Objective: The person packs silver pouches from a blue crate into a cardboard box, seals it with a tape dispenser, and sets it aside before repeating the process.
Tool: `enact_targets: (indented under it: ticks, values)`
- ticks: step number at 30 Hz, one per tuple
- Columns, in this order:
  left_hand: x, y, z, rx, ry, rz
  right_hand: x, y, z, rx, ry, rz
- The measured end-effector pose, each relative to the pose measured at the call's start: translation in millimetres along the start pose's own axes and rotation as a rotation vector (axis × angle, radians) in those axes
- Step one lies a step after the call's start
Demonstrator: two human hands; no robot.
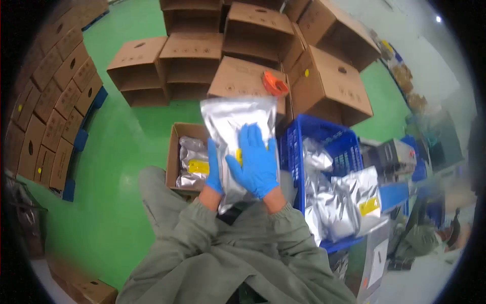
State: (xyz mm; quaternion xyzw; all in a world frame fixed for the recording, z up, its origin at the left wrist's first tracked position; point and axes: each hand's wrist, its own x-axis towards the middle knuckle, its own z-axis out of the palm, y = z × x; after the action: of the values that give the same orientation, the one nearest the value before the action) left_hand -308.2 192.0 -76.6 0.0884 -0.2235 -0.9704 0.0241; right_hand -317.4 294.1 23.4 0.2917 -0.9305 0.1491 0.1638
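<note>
A large silver foil bag (pixel 235 114) with a yellow label stands over my lap. My right hand (pixel 254 162), in a blue glove, lies flat on its front with the fingers spread and partly covers the label. At the bag's left edge is my left hand (pixel 214 169), also gloved in blue, its fingers stretched out along the side. Just left of it, an open cardboard box (pixel 172 152) holds silver bags, one with a yellow label. To the right, a blue plastic crate (pixel 298 152) holds several more silver bags (pixel 336 205).
Open empty cardboard boxes (pixel 195 45) stand ahead on the green floor (pixel 109 202). An orange tape dispenser (pixel 274 83) rests on one box. Stacked cartons (pixel 50 111) on blue pallets line the left. Another person (pixel 425 240) is at the far right.
</note>
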Motion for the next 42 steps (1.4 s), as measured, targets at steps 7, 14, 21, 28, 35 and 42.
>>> enact_targets:
  ticks: [7, 14, 21, 28, 35, 42]
  values:
    - [-0.9, 16.9, -39.7, -0.283, -0.225, -0.145, -15.7, 43.5, -72.4, 0.817, 0.138, 0.011]
    - [-37.0, 57.0, 23.1, -0.174, -0.149, 0.103, 10.8, -41.9, -5.6, -0.081, -0.141, -0.087]
    - [-38.0, 36.4, 2.5, -0.248, 0.006, 0.157, 65.4, 36.6, -18.3, 0.920, -0.176, 0.256]
    - [-133.0, 27.7, -90.1, 0.233, 0.275, -0.259, 68.6, 89.1, 131.8, 0.525, -0.485, -0.208]
    - [-125.8, 116.7, -109.2, 1.472, 0.570, 0.376, 25.1, 109.9, 129.8, 0.104, 0.023, 0.099]
    - [34.7, 156.9, -159.9, 2.277, 0.397, 0.022, -45.0, 150.4, 113.6, -0.075, -0.841, 0.412]
